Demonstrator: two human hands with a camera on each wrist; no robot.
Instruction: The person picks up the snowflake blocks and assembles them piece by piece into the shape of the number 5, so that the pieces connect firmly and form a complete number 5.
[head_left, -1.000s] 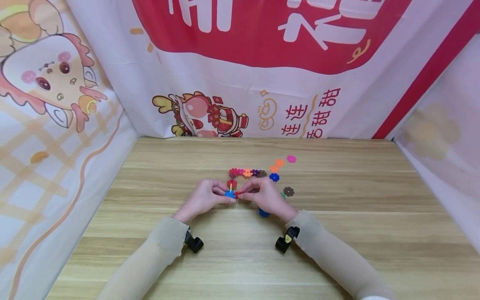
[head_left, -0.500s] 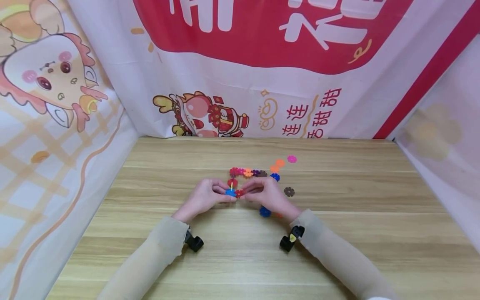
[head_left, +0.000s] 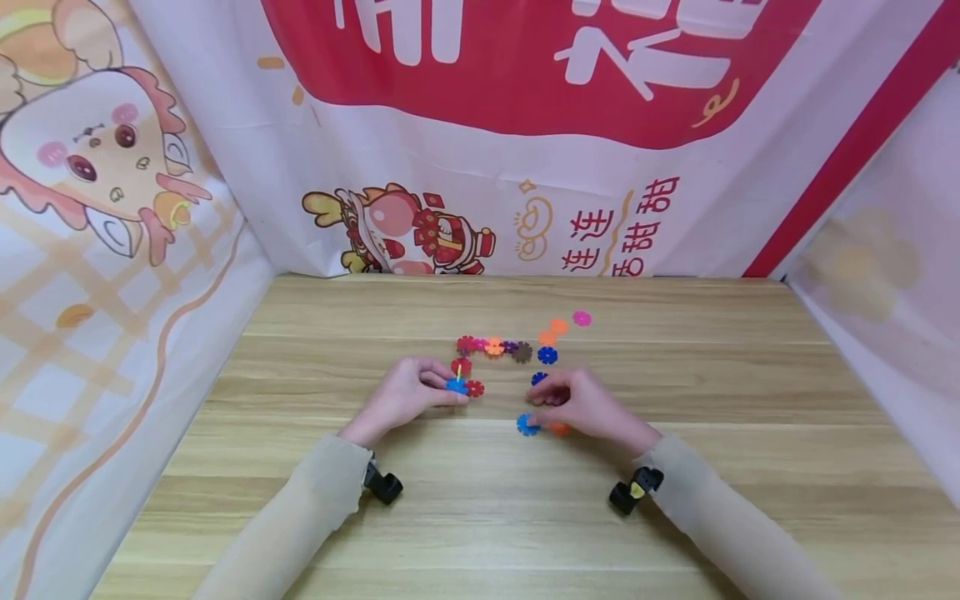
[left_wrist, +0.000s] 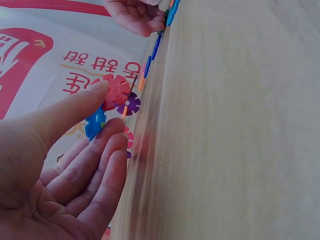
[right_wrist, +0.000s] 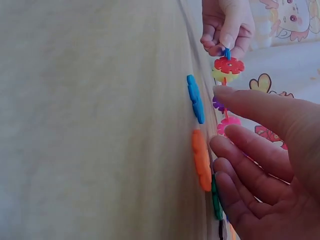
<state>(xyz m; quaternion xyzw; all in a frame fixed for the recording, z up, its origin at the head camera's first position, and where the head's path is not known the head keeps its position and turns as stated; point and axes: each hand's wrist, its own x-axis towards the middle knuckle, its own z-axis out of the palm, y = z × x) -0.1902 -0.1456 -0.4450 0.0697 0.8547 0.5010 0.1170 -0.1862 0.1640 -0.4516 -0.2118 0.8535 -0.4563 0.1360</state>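
Note:
My left hand [head_left: 408, 392] pinches a blue notched plastic disc [left_wrist: 94, 124] between thumb and fingers. To its right a red notched disc [head_left: 474, 389] is slotted onto it, and a yellow one stands edge-on behind. These join a bent chain running back through another red disc [head_left: 461, 367], then rightward through an orange disc [head_left: 494, 347] to a brown disc [head_left: 522, 352]. My right hand [head_left: 585, 406] hovers over the loose discs with thumb and fingers apart, holding nothing. Its thumb overlaps a light blue disc [head_left: 527, 425] in the head view; an orange-red disc [right_wrist: 201, 160] lies beside that.
More loose discs lie behind my right hand: a dark blue one [head_left: 547, 355], orange ones [head_left: 558, 326] and a pink one [head_left: 582, 318]. Printed cloth [head_left: 420, 150] hangs along the table's back edge and sides. A small camera sits on each wrist.
My right hand has let go of the red disc and moved right and nearer, over the loose discs. The red disc stays on the blue one; my left hand is nearly still.

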